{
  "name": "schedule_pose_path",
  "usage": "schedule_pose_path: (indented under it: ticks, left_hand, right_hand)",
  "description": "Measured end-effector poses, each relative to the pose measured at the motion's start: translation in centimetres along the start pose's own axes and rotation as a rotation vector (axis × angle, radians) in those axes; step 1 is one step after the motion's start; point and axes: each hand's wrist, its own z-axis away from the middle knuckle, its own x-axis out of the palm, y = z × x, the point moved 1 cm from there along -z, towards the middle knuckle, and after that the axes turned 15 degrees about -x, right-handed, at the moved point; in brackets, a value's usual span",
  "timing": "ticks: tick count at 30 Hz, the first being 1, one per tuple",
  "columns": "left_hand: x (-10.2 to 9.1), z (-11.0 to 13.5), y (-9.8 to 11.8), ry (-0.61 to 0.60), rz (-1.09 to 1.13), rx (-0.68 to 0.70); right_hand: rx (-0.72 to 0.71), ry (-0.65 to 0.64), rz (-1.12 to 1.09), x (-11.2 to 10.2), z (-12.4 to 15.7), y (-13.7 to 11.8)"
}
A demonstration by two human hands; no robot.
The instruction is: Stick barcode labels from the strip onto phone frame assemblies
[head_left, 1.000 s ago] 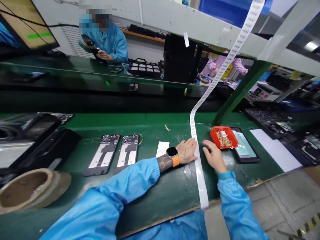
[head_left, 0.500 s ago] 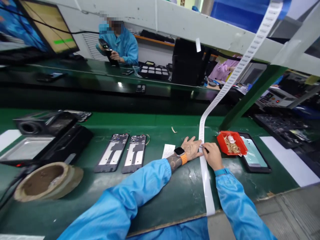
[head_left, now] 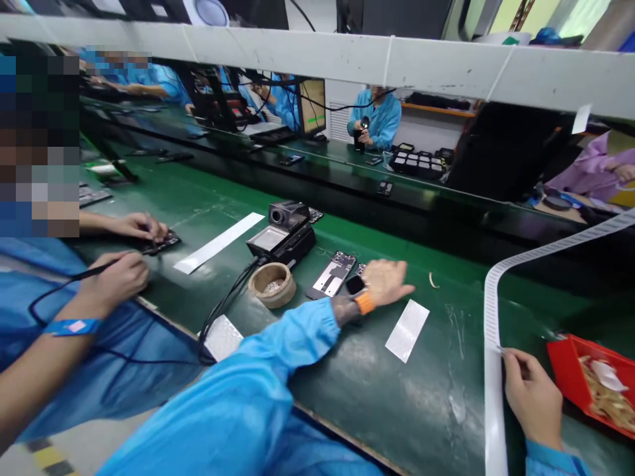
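Plainly, we lean over a long, glossy green workbench (head_left: 441,403), both our arms stretched across it. Down its right side lies a long white paper strip with dark printed bars (head_left: 493,370), rising from the bottom of our view and bending off to the upper right. Further left sits a boxy black device with a round-ended snout (head_left: 282,238), and just right of our right hand, a red plastic tray of curled tan scraps (head_left: 565,370).

Our left hand (head_left: 384,284), blurred, has its fingers extended and thumb spread, with nothing visible in its grasp. It hides most of one dark-and-silver phone frame (head_left: 360,269); we cannot tell whether it touches it. Our right hand (head_left: 533,390) pinches thumb and forefinger together on a tiny pale sliver at the strip's right edge; its other fingers curl inward. A white rectangular paper slip (head_left: 407,330) lies flat between our hands, nearer the left. Smallest is that tiny pale sliver (head_left: 500,350).
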Motion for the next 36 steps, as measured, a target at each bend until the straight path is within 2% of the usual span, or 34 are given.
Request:
schedule_pose_path:
  ticks: [2, 4, 6, 9, 11, 13, 14, 16, 18, 20, 23, 26, 28, 30, 36]
  left_hand:
    - [-0.6, 1.3, -4.1, 0.027, -0.077, -0.115]
    - [-0.2, 2.4, -6.4, 0.027, -0.096, -0.166]
    - [0.8, 2.9, -6.7, 0.010, -0.072, -0.198]
    - [1.9, 2.5, -5.2, -0.039, 0.026, -0.208]
    - [2.0, 1.7, -4.3, -0.082, 0.104, -0.198]
    - [1.3, 0.9, -4.3, -0.128, 0.174, -0.198]
    - [0.7, 0.5, -4.6, -0.151, 0.207, -0.202]
    - [-0.7, -0.4, -5.5, -0.197, 0.251, -0.198]
    - [-2.1, -1.2, -5.6, -0.297, 0.458, -0.158]
    - [-2.7, -1.7, -4.4, -0.437, 0.804, -0.069]
    - [-1.4, -1.7, -0.2, -0.719, 1.471, 0.035]
    - [1.1, -1.3, 4.2, -1.023, 1.931, -0.046]
    - [2.4, -1.1, 6.0, -1.110, 2.023, -0.126]
    - [3.3, -1.1, 6.7, -1.107, 2.065, -0.175]
    - [3.6, -0.7, 6.2, -1.032, 2.044, -0.213]
  right_hand:
    - [0.058, -0.029, -0.028, 0.1, -0.4, -0.1]
    - [0.083, -0.045, -0.045, 0.1, -0.7, -0.1]
    - [0.092, -0.023, -0.068, -0.2, -0.9, -0.2]
    - [0.115, 0.053, -0.153, -1.5, -1.2, -1.4]
    - [0.116, 0.103, -0.259, -2.2, -1.3, -3.8]
    - [0.088, 0.101, -0.406, -1.9, -1.4, -7.2]
    - [0.068, 0.060, -0.492, -1.3, -1.4, -9.1]
    - [0.041, -0.103, -0.700, 0.6, -1.4, -12.6]
    - [0.053, -0.223, -0.908, 2.5, -1.3, -15.3]
    - [0.076, -0.271, -1.037, 3.9, -1.2, -16.7]
    - [0.088, -0.241, -1.064, 4.4, -1.0, -16.7]
    - [0.056, -0.151, -0.924, 3.8, -1.1, -15.8]
    - [0.023, -0.121, -0.791, 3.5, -1.3, -15.4]
    - [-0.006, -0.119, -0.688, 3.5, -1.3, -15.3]
    - [-0.056, -0.187, -0.600, 4.2, -0.8, -16.4]
